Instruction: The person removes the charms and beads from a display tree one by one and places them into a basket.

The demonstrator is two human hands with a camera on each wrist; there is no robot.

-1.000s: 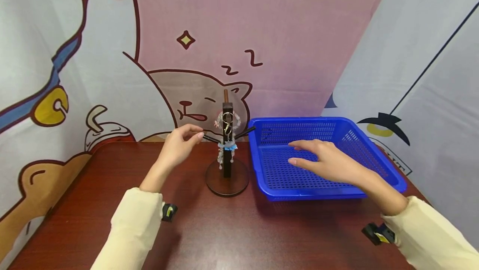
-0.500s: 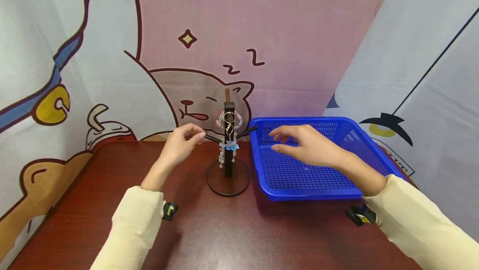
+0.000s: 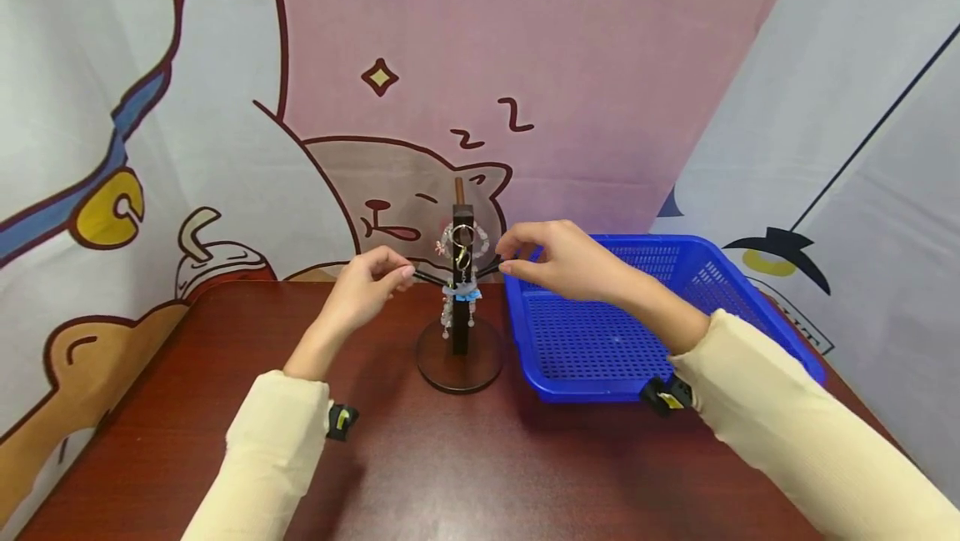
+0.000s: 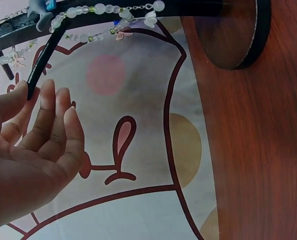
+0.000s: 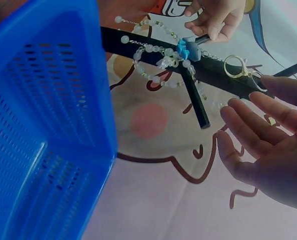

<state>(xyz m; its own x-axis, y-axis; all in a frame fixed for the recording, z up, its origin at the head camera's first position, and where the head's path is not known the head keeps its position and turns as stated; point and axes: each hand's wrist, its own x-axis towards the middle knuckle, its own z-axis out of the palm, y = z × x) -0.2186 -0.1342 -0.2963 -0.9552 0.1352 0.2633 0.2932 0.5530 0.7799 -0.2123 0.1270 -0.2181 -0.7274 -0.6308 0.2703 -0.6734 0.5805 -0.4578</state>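
Note:
A dark display stand (image 3: pixel 461 345) with a round base stands upright on the table, black pegs sticking out sideways. My left hand (image 3: pixel 365 289) pinches the tip of its left peg (image 4: pixel 42 64) between thumb and index finger. Beaded bracelets (image 5: pixel 151 48) with pale beads and small charms hang on the pegs. On the post's front is a keychain with a metal ring (image 5: pixel 229 58), a clasp and a blue-grey charm (image 5: pixel 191 52). My right hand (image 3: pixel 566 262) hovers at the right peg, fingers relaxed and loosely bent, holding nothing; in the right wrist view its fingertips overlap the post's upper end.
A blue plastic basket (image 3: pixel 534 370) with perforated walls sits right of the stand, partly under my right forearm. The reddish-brown table (image 3: pixel 420 458) meets a cartoon-printed cloth (image 3: pixel 600 66) at the back.
My right hand has moved left from over the basket to the stand's right peg. My left hand keeps its pinch on the left peg. The view has shifted slightly.

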